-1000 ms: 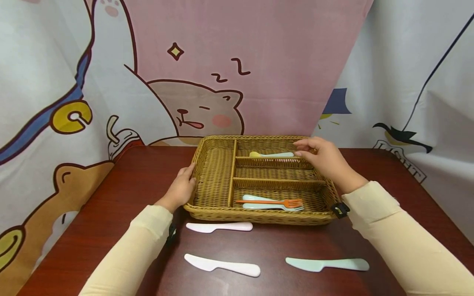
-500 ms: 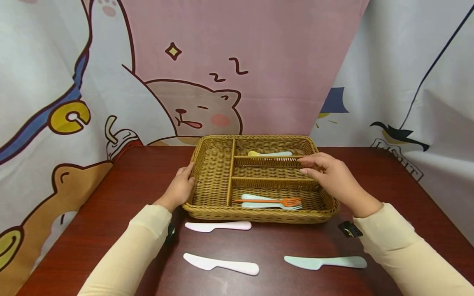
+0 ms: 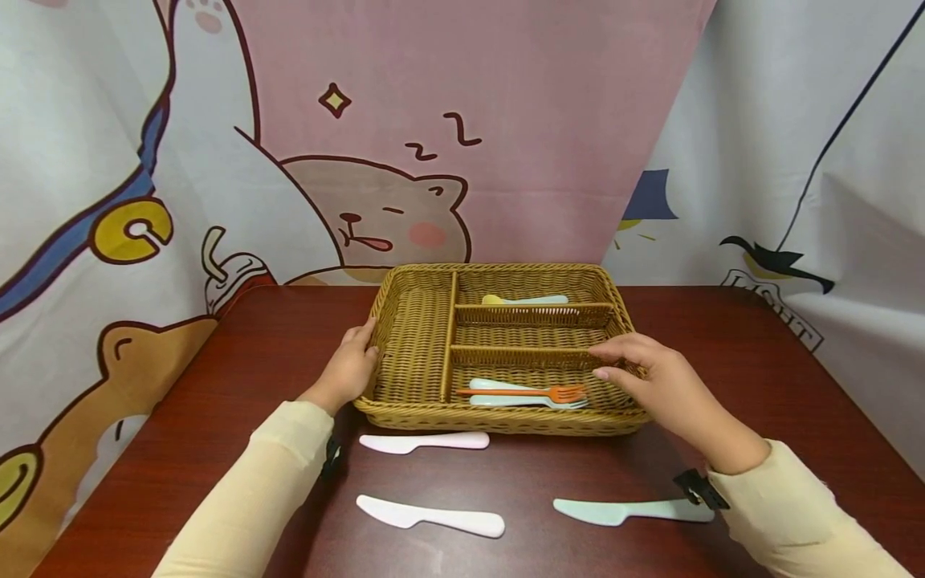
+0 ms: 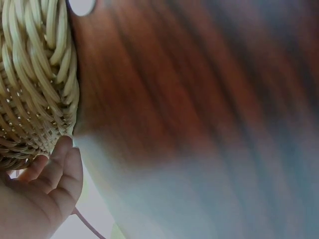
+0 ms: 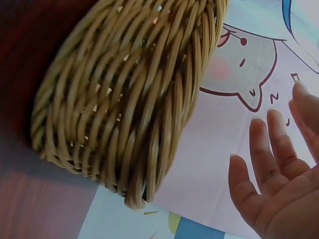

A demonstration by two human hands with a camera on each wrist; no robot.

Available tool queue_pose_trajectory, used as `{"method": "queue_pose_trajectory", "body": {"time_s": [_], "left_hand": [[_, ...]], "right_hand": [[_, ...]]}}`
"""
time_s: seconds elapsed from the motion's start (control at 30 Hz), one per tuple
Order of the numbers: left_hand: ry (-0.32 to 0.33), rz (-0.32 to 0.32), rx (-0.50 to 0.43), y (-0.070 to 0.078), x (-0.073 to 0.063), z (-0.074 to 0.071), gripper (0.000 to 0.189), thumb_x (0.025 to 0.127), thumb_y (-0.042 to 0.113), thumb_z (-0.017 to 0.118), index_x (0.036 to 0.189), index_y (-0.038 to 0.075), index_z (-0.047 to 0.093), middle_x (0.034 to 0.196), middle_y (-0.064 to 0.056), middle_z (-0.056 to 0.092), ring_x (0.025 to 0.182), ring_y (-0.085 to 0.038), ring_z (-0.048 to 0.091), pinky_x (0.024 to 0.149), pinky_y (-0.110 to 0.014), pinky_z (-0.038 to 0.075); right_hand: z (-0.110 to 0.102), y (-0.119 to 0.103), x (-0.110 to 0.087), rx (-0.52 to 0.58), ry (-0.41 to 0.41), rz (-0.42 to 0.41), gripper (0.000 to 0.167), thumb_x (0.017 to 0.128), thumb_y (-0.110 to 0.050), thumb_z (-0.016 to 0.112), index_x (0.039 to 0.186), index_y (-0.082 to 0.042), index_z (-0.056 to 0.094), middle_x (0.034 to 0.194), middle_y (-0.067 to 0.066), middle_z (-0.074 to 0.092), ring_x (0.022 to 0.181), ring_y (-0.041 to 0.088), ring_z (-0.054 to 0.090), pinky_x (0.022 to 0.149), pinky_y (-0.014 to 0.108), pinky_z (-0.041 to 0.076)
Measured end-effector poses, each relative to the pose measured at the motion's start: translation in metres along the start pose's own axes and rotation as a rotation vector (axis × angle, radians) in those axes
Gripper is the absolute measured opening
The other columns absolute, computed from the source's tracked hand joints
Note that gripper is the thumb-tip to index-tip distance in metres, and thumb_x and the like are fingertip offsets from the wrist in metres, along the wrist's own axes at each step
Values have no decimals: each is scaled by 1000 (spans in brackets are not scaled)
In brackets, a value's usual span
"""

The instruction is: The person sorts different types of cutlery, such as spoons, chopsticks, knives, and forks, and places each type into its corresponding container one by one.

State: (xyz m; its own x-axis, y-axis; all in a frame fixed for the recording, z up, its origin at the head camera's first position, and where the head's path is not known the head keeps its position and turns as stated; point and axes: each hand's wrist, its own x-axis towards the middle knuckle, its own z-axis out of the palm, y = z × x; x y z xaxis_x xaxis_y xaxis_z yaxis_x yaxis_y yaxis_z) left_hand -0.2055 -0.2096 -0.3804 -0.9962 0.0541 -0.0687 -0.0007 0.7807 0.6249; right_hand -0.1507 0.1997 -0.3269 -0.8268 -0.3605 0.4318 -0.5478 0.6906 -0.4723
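Observation:
A brown wicker cutlery basket (image 3: 412,345) with several compartments stands on the table. At its left side rests my left hand (image 3: 343,373), fingers against the outer wall; the left wrist view shows these fingers (image 4: 67,172) extended, lightly bent, beside the weave. My right hand (image 3: 668,385) hovers over the basket's right rim with nothing in it, fingers spread in the right wrist view. In the back compartment lies a pale blue handle (image 3: 538,300) with a yellow spoon bowl (image 3: 492,299) at its left end. An orange fork (image 3: 516,392) lies across pale blue forks (image 3: 506,400) in the front compartment.
Before the basket lie a pale pink knife (image 3: 448,441), a white knife (image 3: 448,518) and a pale green knife (image 3: 621,511) on the dark red table (image 3: 289,337). A printed cartoon curtain (image 3: 549,144) hangs behind the table.
My right hand has moved from the back right compartment toward the front, along the basket's right rim. The left hand and the cutlery stay in place.

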Motion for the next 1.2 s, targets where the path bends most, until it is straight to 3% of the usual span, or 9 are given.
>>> {"method": "queue_pose_trajectory", "body": {"time_s": [0.27, 0.77, 1.03, 1.2], "left_hand": [[8, -2, -8, -1, 0, 0, 57, 104, 13, 34, 156, 6, 11, 151, -23, 23, 139, -39, 29, 112, -52, 26], [-5, -3, 19, -1, 2, 0, 56, 105, 13, 32, 156, 5, 10, 152, -23, 22, 139, -40, 29, 112, -53, 26], [-7, 3, 21, 0, 2, -1, 56, 105, 13, 32, 156, 6, 10, 152, -23, 22, 138, -40, 30, 112, -53, 26], [-3, 10, 26, -1, 2, 0, 56, 105, 13, 32, 156, 5, 11, 151, -24, 22, 138, -40, 30, 112, -52, 26]], "right_hand": [[1, -2, -23, 6, -63, -23, 31, 81, -12, 77, 111, -14, 73, 109, -3, 66, 101, 11, 59, 78, 21, 49], [-2, 16, -55, 39, -158, -44, 27, 76, -13, 81, 103, -15, 75, 99, -7, 67, 89, -2, 57, 65, 24, 49], [-1, 25, -69, 82, -266, -15, 24, 78, -17, 79, 101, -15, 75, 100, -5, 67, 91, -5, 55, 65, 22, 50], [2, 30, -74, 107, -337, -48, 23, 79, -19, 79, 101, -15, 75, 99, -7, 67, 91, -5, 56, 66, 22, 50]]}}
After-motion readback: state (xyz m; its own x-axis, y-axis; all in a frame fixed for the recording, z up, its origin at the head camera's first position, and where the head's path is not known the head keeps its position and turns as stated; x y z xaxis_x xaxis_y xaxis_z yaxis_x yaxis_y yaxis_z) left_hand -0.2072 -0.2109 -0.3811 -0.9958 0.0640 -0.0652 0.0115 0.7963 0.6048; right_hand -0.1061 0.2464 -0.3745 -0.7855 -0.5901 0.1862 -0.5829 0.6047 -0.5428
